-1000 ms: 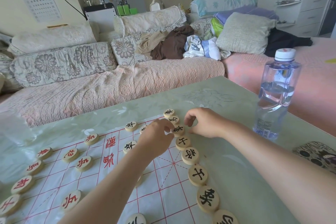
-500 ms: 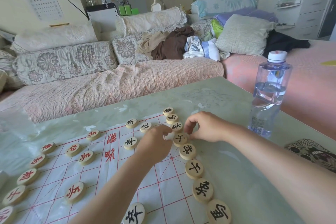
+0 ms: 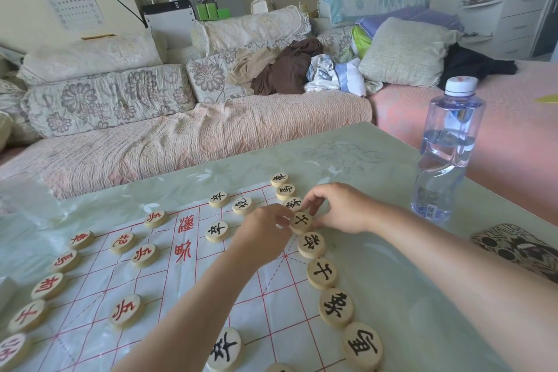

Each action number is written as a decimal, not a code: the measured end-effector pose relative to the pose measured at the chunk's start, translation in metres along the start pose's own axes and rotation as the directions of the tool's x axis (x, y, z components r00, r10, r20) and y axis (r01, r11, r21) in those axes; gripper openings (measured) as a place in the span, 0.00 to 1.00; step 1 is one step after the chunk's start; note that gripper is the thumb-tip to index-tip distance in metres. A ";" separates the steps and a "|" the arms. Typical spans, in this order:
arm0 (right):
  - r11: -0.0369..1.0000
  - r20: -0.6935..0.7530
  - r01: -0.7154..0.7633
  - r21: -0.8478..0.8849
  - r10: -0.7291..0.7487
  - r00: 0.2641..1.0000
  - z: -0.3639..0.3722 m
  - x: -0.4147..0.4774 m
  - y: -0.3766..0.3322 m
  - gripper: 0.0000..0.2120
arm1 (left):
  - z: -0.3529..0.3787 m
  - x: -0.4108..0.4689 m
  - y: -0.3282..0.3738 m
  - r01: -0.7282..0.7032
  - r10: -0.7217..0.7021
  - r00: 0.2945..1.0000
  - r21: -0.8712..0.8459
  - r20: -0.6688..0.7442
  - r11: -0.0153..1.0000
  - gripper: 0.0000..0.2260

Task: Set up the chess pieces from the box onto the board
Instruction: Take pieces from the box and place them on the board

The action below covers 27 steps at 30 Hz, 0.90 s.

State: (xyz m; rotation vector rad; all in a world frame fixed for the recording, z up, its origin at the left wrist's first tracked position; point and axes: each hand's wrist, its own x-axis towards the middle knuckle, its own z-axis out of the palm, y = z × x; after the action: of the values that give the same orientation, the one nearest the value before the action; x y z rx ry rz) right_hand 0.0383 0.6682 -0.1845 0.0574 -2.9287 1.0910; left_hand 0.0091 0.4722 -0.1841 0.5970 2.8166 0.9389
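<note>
My right hand point(image 3: 338, 208) is clamped on a black-marked piece point(image 3: 301, 221), forefinger and thumb pinching its edges. My left hand point(image 3: 265, 231) shows me mostly its back. Its curled fingers reach the same piece's left rim, but the fingertips are largely hidden, so I cannot tell whether it grips or merely touches. Both bare forearms are cut off by the bottom of the frame.

The piece lies flat at the right edge of the board point(image 3: 99, 275), a thin sheet ruled in red. It sits fourth from the far end in a row of black-marked pieces point(image 3: 322, 273), just beside its neighbours. The pieces nearest me are cut by the frame. The red-marked pieces point(image 3: 125, 311) lie on the board's left side, the lowest one clipped at the corner.

A clear water bottle point(image 3: 450, 148) stands upright on the pale green surface point(image 3: 347, 154), right of the hands and well apart. Its white cap is on and it is partly filled. A patterned flat object point(image 3: 519, 248) is cropped at the right edge; I cannot tell what it is. A sofa point(image 3: 181, 145) with cushions and heaped clothes lies beyond.
</note>
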 end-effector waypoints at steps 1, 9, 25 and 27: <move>1.000 0.003 0.001 0.002 -0.001 1.000 0.001 0.000 -0.001 0.16 | 0.000 0.001 0.000 0.000 0.000 1.000 -0.008 0.000 1.000 0.11; 1.000 0.016 0.012 0.003 -0.012 1.000 0.001 -0.001 -0.003 0.17 | -0.001 0.003 0.001 -0.010 0.010 1.000 -0.008 0.007 1.000 0.12; 0.999 0.010 0.011 -0.045 -0.010 1.000 -0.010 -0.021 -0.005 0.08 | -0.005 -0.019 0.005 -0.038 0.039 0.998 0.023 -0.052 0.999 0.06; 0.998 0.034 -0.001 -0.057 0.003 0.999 -0.010 -0.027 -0.006 0.08 | -0.003 -0.028 0.008 -0.013 0.014 1.000 0.048 -0.024 0.999 0.04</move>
State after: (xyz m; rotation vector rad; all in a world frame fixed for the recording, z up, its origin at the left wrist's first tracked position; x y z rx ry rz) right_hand 0.0655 0.6710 -0.1739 0.0726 -2.9890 1.0164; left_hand 0.0364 0.4654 -0.1774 0.6153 2.8680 0.8893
